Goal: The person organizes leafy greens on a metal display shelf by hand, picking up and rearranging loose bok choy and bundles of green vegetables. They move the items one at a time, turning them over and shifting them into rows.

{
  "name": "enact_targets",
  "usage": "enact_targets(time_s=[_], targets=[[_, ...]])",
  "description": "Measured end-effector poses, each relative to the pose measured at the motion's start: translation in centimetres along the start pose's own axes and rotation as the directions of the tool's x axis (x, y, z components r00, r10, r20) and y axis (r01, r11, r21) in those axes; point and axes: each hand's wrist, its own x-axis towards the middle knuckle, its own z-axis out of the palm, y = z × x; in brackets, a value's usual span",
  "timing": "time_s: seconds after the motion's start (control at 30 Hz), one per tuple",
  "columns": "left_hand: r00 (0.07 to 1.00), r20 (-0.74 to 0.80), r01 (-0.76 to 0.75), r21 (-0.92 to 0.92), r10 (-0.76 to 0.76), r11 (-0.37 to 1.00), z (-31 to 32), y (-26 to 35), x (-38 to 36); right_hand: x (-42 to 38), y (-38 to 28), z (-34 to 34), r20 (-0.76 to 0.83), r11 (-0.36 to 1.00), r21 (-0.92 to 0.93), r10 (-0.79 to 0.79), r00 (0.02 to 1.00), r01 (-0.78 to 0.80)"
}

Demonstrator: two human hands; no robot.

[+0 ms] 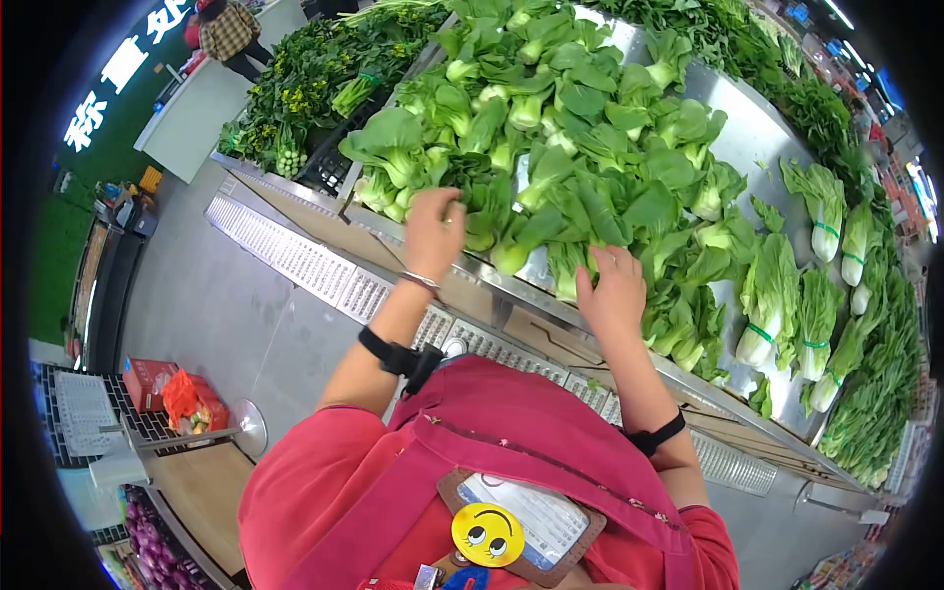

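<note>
A wide heap of bok choy (580,128) covers the front of a metal display shelf. My left hand (434,236) is at the shelf's front edge, beside the pale stems of the leftmost bok choy; its fingers are bent, with a gap to the thumb, and nothing shows between them. Farther right, my right hand (614,292) rests against leaves at the heap's front edge, thumb apart from the fingers, with no plant in its grip. Both hands are bare, with black straps on the forearms.
Banded leafy bundles (767,300) lie on the shelf at right. Yellow-flowered greens (305,84) fill the back left. A perforated metal step (285,248) runs below the display. A person (231,34) stands at the far upper left, near a white counter (197,113).
</note>
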Motion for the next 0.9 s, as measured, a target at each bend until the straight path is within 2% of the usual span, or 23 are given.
enact_targets(time_s=[0.03,0.07,0.1,0.13,0.2,0.23,0.27,0.3,0.33,0.4,0.43,0.47,0.5,0.53,0.57,0.6,0.63,0.67,0.73,0.77,0.83,0.87,0.9], targets=[[0.993,-0.097,0.070,0.090,-0.061,0.993,-1.7,-2.2,1.3,0.4,-1.6,0.1,0.002,0.990,0.137,-0.042,0.999,0.042],[0.976,-0.163,0.167,0.158,-0.141,0.973,-3.0,-5.0,2.8,0.6,-3.2,1.0,0.008,0.991,0.132,-0.037,0.999,0.035],[0.949,-0.233,0.266,0.220,-0.214,0.939,-3.7,-7.7,4.1,0.9,-5.2,2.1,0.055,0.947,0.309,-0.113,0.992,0.091],[0.949,-0.230,0.265,0.216,-0.215,0.940,-3.9,-9.6,5.4,1.7,-7.3,3.3,0.080,0.868,0.479,-0.196,0.977,0.134],[0.954,-0.128,0.266,-0.062,-0.272,0.962,-3.8,-13.5,7.6,3.7,-11.6,6.3,-0.045,0.909,0.306,-0.284,0.958,0.283],[0.963,-0.066,0.254,-0.093,-0.261,0.963,-3.6,-14.1,8.6,5.4,-13.8,7.0,-0.050,0.911,0.300,-0.281,0.958,0.283],[0.964,-0.060,0.251,-0.098,-0.257,0.963,-3.4,-14.8,9.3,7.1,-15.9,7.7,-0.111,0.962,0.094,-0.246,0.963,0.256],[0.963,-0.034,0.269,-0.003,-0.269,0.963,-3.7,-12.9,9.8,8.8,-17.1,8.2,-0.172,0.972,-0.118,-0.220,0.960,0.202],[0.960,-0.004,0.278,0.089,-0.279,0.956,-3.7,-11.7,10.2,10.9,-17.4,9.6,-0.170,0.973,-0.133,-0.209,0.963,0.188],[0.959,0.002,0.279,0.153,-0.283,0.948,-3.2,-12.3,10.9,14.9,-16.9,12.7,0.221,0.985,-0.053,-0.149,0.964,0.164],[0.959,0.032,0.273,0.141,-0.280,0.952,-3.4,-13.1,11.3,16.0,-16.7,12.8,0.222,0.987,-0.066,-0.126,0.967,0.144],[0.958,0.060,0.271,0.131,-0.280,0.954,-3.6,-13.9,11.7,17.0,-16.2,12.7,0.201,0.990,0.115,-0.100,0.974,0.077],[0.978,0.064,0.194,0.068,-0.198,0.979,-3.8,-15.4,11.7,17.9,-15.8,12.2,0.186,0.955,0.296,-0.070,0.980,0.012],[0.976,0.084,0.197,0.064,-0.202,0.978,-4.2,-15.2,11.5,18.8,-15.7,10.8,0.136,0.914,0.403,-0.003,0.991,-0.053],[0.972,0.126,0.204,-0.009,-0.201,0.979,-5.4,-14.2,11.6,19.1,-15.3,8.3,0.164,0.816,0.554,0.089,0.982,-0.166],[0.967,0.165,0.209,-0.082,-0.193,0.975,-6.4,-13.2,11.6,19.6,-14.9,5.2,0.231,0.768,0.596,0.116,0.966,-0.235],[0.987,0.149,0.087,-0.143,-0.065,0.986,-6.8,-12.4,11.5,19.4,-14.3,2.8,0.325,0.561,0.756,0.124,0.937,-0.337],[0.986,0.157,0.082,-0.150,-0.058,0.985,-6.8,-11.5,11.5,19.6,-13.2,1.1,0.414,0.556,0.733,0.093,0.906,-0.392],[0.939,0.255,-0.218,-0.070,0.229,0.973,-6.0,-9.7,11.4,20.0,-11.2,0.7,0.555,0.741,0.538,0.045,0.830,-0.401],[0.936,0.260,-0.225,-0.082,0.239,0.971,-4.8,-9.3,11.3,20.1,-10.8,2.1,0.549,0.741,0.535,0.059,0.834,-0.405],[0.800,0.591,-0.074,-0.073,0.103,0.995,-2.0,-9.0,10.6,19.7,-9.9,6.9,0.411,0.961,0.162,0.138,0.901,-0.222],[0.799,0.589,-0.083,-0.084,0.116,0.993,-0.9,-8.9,10.4,19.1,-9.9,8.6,0.292,0.945,-0.044,0.322,0.901,-0.323],[0.781,0.614,-0.136,-0.016,0.117,0.991,0.0,-8.8,10.4,18.1,-10.4,9.3,0.116,0.945,-0.133,0.315,0.942,-0.299]])
